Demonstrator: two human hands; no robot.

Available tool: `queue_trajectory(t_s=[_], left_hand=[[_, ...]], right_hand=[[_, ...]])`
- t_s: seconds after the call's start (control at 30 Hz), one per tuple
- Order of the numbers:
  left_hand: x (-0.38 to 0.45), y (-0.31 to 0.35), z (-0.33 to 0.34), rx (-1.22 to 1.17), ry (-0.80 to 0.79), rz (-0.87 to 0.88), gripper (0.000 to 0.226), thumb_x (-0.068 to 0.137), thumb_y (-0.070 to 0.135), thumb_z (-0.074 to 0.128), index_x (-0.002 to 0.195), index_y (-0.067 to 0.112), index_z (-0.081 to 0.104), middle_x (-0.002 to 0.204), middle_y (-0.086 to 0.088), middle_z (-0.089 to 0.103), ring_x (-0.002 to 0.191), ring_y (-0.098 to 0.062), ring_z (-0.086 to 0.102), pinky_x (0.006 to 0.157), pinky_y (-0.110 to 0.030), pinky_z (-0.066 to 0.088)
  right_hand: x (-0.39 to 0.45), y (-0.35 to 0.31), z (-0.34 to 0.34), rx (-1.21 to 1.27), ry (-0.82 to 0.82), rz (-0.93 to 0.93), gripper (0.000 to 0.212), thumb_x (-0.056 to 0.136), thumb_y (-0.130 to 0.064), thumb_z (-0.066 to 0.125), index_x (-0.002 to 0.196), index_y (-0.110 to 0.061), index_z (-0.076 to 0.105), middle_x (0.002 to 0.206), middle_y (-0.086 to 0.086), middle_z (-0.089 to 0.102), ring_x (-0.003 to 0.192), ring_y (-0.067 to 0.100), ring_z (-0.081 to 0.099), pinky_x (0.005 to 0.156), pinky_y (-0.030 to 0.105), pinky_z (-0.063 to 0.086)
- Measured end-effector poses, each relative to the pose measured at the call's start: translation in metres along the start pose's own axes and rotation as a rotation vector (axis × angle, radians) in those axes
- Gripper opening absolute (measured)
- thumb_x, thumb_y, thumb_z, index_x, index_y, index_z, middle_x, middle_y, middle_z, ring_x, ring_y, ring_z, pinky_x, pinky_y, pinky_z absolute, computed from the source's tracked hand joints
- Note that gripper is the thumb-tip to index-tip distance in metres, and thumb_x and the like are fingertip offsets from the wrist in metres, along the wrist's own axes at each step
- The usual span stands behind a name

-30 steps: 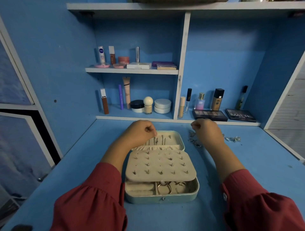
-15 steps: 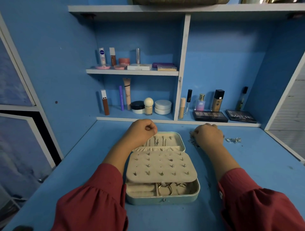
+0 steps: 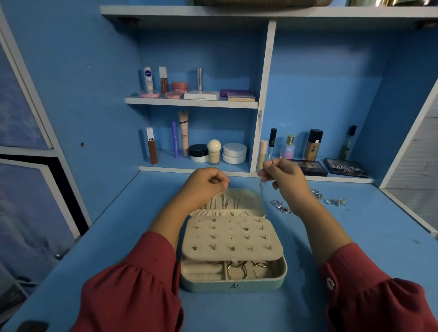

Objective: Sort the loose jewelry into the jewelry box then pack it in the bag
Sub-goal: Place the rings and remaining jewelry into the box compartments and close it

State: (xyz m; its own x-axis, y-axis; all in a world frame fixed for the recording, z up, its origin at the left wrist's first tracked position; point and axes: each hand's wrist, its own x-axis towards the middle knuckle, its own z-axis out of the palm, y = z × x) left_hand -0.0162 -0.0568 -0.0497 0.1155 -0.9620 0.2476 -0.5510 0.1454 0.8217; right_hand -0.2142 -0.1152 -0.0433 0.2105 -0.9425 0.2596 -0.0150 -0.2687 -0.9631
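Note:
The mint jewelry box (image 3: 233, 285) lies open in the middle of the blue desk. Its cream stud panel (image 3: 232, 238) carries several earrings, and rings (image 3: 237, 270) lie in the front tray. Thin chains hang in the raised lid (image 3: 246, 201). My left hand (image 3: 207, 183) hovers over the lid's far left edge, fingers curled, with nothing visible in it. My right hand (image 3: 284, 176) is lifted right of the lid and pinches a thin chain (image 3: 261, 184) that dangles from its fingertips. Loose silver jewelry (image 3: 280, 206) lies on the desk under that wrist, and more loose pieces (image 3: 335, 202) lie farther right.
Cosmetics line the back shelves: tubes, jars (image 3: 234, 153) and bottles (image 3: 314, 144). Two dark palettes (image 3: 346, 167) lie on the low ledge behind my right hand. A white desk edge (image 3: 407, 211) runs along the right. A brown object (image 3: 260, 2) sits on the top shelf.
My right hand dipped to the loose pile half a second ago and has now risen with a thin chain. My left hand has stayed over the lid.

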Motion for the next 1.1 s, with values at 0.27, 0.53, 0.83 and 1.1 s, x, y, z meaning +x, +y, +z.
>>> queue_trajectory(t_s=[0.27,0.53,0.83,1.1], left_hand=[[-0.007,0.012,0.001,-0.360,-0.169,0.022,0.031,0.086,0.002,0.065,0.117,0.006,0.064,0.110,-0.004,0.070,0.104,-0.009,0.065,0.085,-0.017,0.051],[-0.010,0.020,0.000,-0.345,-0.106,0.001,0.006,0.089,0.011,0.063,0.092,0.008,0.068,0.078,-0.003,0.070,0.068,0.003,0.063,0.060,-0.008,0.043],[-0.007,0.016,-0.002,-0.371,0.010,-0.090,0.012,0.091,0.011,0.059,0.082,0.014,0.067,0.080,0.000,0.074,0.073,-0.008,0.064,0.062,-0.022,0.041],[0.001,0.014,0.010,-0.032,0.011,-0.072,0.007,0.087,0.005,0.062,0.084,0.004,0.068,0.067,0.008,0.064,0.056,-0.002,0.058,0.061,-0.018,0.047]], right_hand=[[-0.012,-0.022,0.017,0.226,-0.249,-0.063,0.014,0.097,-0.012,0.049,0.086,-0.011,0.058,0.073,0.001,0.070,0.067,0.013,0.062,0.056,0.021,0.042],[-0.014,-0.018,0.020,0.218,-0.250,-0.013,0.013,0.095,-0.009,0.052,0.084,-0.009,0.058,0.058,0.003,0.056,0.057,0.018,0.047,0.056,0.028,0.037],[-0.012,-0.007,0.010,-0.091,-0.129,0.124,0.008,0.089,-0.009,0.063,0.086,-0.002,0.064,0.059,0.002,0.063,0.048,0.010,0.055,0.045,0.020,0.043],[-0.013,0.005,0.012,-0.678,-0.113,0.017,0.028,0.083,-0.009,0.062,0.060,-0.025,0.061,0.063,-0.010,0.061,0.060,0.007,0.055,0.052,0.016,0.039]])
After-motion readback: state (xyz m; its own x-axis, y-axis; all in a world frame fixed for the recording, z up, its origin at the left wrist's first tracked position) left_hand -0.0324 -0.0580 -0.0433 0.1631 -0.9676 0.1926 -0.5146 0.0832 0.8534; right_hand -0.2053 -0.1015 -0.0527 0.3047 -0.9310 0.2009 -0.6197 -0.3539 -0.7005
